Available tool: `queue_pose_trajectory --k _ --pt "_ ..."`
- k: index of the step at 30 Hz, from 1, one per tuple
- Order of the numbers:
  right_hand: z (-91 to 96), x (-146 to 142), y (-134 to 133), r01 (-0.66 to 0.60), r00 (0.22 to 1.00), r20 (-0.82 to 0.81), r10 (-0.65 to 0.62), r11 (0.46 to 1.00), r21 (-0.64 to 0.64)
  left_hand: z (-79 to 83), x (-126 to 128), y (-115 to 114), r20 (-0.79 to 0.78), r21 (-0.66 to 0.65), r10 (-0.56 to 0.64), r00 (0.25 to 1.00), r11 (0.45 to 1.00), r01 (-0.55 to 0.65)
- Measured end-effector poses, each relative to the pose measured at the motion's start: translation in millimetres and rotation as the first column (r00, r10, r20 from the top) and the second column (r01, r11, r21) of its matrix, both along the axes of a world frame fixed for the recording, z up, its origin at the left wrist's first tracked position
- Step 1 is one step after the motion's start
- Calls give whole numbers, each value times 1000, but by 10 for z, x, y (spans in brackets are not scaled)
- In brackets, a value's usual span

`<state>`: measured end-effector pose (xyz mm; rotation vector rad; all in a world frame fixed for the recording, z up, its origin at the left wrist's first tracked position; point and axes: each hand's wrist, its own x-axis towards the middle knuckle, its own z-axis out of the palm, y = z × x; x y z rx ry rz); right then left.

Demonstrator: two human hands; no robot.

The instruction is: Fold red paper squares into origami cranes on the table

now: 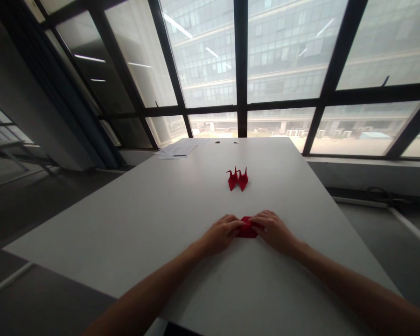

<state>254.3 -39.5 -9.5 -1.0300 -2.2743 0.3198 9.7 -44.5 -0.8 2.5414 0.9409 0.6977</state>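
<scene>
A folded piece of red paper point(247, 227) lies on the white table point(154, 219) between my two hands. My left hand point(220, 234) presses on its left side with fingers curled over the edge. My right hand point(275, 229) pinches its right side, fingers bent onto the paper. Both hands rest on the tabletop. Farther back on the table stand two finished red paper cranes point(237, 178), side by side and touching.
A stack of white paper sheets point(179, 150) lies at the table's far left corner. Two small dark holes point(226, 142) sit near the far edge. Large windows with black frames stand behind the table. Grey floor surrounds it.
</scene>
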Motion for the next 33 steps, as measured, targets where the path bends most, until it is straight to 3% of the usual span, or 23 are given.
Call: queue_pose_trajectory --k 4,7,12,17,24,27,30,33 --pt "8 -41 -16 -55 998 11 55 998 3 35 16 -30 -87 75 -13 996 997 19" --pt "13 -18 -65 -141 982 122 146 989 -50 60 20 -61 -163 139 -4 987 990 27" --pt "-3 46 -116 -135 941 295 166 983 -123 39 31 -114 -306 203 80 949 979 -17" --pt "2 46 -122 -114 927 344 148 986 -118 7 -24 -127 -452 114 101 886 992 -54" --pt "39 33 -135 -101 924 356 138 988 -121 184 -261 -209 -578 -3 179 796 975 -221" --pt "55 33 -140 -94 920 368 133 988 -120 177 -322 -199 -606 -18 215 766 959 -284" --pt "56 30 -138 -88 917 380 124 990 -109 109 -318 -146 -590 44 327 738 926 -375" --pt "46 8 -156 -68 912 399 93 995 -76 55 -220 -121 -463 216 525 714 848 -484"
